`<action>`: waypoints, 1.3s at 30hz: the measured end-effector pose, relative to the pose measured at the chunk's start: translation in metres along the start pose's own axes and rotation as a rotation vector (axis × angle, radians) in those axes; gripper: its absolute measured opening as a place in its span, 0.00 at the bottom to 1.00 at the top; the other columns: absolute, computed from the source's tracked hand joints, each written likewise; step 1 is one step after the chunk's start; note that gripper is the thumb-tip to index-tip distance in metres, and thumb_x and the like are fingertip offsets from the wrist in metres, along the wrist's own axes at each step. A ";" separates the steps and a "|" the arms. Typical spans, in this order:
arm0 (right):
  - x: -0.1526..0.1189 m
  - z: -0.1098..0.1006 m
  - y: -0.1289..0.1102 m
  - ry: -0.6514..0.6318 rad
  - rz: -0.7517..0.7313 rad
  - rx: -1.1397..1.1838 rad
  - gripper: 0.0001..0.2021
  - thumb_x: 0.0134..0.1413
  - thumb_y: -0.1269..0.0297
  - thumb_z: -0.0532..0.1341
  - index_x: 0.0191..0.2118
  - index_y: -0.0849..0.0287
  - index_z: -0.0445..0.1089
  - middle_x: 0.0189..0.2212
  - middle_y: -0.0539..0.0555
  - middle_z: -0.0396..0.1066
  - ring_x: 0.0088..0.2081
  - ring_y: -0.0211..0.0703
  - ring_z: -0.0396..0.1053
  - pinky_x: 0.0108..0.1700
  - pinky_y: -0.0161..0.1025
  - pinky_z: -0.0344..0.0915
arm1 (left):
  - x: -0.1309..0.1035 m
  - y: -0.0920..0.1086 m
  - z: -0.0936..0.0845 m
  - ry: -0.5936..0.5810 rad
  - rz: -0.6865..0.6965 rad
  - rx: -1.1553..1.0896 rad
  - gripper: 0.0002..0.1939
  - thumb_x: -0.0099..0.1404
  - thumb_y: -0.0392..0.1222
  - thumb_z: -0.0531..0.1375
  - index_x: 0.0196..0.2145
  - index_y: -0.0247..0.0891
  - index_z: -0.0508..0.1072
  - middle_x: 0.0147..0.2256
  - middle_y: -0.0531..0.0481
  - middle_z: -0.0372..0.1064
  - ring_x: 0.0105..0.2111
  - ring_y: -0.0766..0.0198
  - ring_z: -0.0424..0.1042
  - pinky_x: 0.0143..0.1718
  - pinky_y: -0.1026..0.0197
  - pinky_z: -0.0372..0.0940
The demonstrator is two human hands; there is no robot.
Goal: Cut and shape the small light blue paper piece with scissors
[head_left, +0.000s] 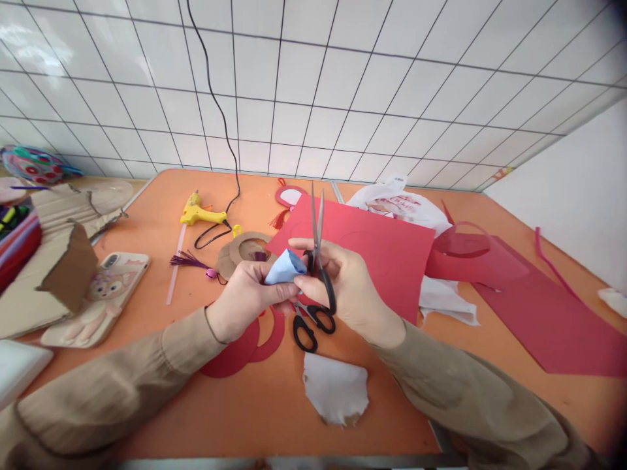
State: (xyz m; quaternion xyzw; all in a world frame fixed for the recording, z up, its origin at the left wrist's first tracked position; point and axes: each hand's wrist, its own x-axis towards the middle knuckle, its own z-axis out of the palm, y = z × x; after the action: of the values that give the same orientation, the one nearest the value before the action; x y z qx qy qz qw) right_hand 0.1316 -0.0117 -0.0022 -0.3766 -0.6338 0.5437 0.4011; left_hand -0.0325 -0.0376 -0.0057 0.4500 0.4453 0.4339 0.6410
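My left hand (pixel 249 294) is closed on a rolled or folded piece of light blue material (pixel 285 267); whether it is cloth or paper I cannot tell. Black-handled scissors (pixel 317 228) are in my right hand (pixel 355 290), their blades a little apart and pointing away from me. The fingertips of my right hand meet the blue piece at its right end. Beneath my hands, a second pair of black-handled scissors (pixel 306 334) lies on the table. A scrap of white cloth (pixel 336 389) with frayed edges is nearer to me.
Red sheets (pixel 386 254) spread to the right, by a white plastic bag (pixel 399 202). Cardboard rings (pixel 230 254), a yellow glue gun (pixel 198 212) with its cord and a purple tassel (pixel 189 260) lie left of centre. A phone (pixel 110 287) and a cardboard box (pixel 49 274) stand further left.
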 end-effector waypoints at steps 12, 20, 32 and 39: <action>0.007 -0.004 -0.003 -0.020 0.178 0.238 0.17 0.40 0.70 0.66 0.41 0.58 0.73 0.28 0.47 0.71 0.29 0.37 0.68 0.32 0.36 0.67 | 0.003 0.002 -0.008 -0.034 -0.073 -0.047 0.22 0.51 0.57 0.69 0.27 0.31 0.78 0.22 0.44 0.75 0.21 0.62 0.74 0.24 0.65 0.66; 0.013 -0.008 0.005 -0.015 0.253 0.346 0.17 0.36 0.72 0.66 0.38 0.59 0.74 0.26 0.46 0.69 0.25 0.34 0.65 0.28 0.34 0.63 | 0.004 0.000 -0.009 0.030 -0.033 0.029 0.15 0.50 0.48 0.72 0.22 0.33 0.76 0.20 0.50 0.72 0.16 0.69 0.69 0.19 0.68 0.63; 0.014 -0.010 0.005 -0.010 0.274 0.323 0.19 0.35 0.72 0.67 0.40 0.60 0.73 0.25 0.46 0.69 0.25 0.35 0.66 0.28 0.34 0.63 | 0.010 0.000 -0.012 -0.029 -0.209 -0.146 0.13 0.46 0.42 0.74 0.22 0.32 0.75 0.21 0.51 0.73 0.16 0.70 0.70 0.18 0.69 0.63; 0.013 -0.007 0.003 0.072 0.213 0.336 0.18 0.35 0.73 0.66 0.39 0.58 0.73 0.24 0.45 0.71 0.26 0.36 0.68 0.28 0.34 0.64 | 0.002 -0.001 -0.004 -0.042 -0.220 -0.224 0.18 0.51 0.52 0.71 0.28 0.33 0.76 0.26 0.49 0.74 0.20 0.67 0.72 0.22 0.66 0.66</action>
State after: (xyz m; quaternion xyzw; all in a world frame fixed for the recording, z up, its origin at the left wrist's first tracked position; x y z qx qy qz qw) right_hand 0.1328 0.0036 -0.0032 -0.3883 -0.4759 0.6673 0.4212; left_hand -0.0362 -0.0354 -0.0083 0.3332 0.4273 0.3985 0.7400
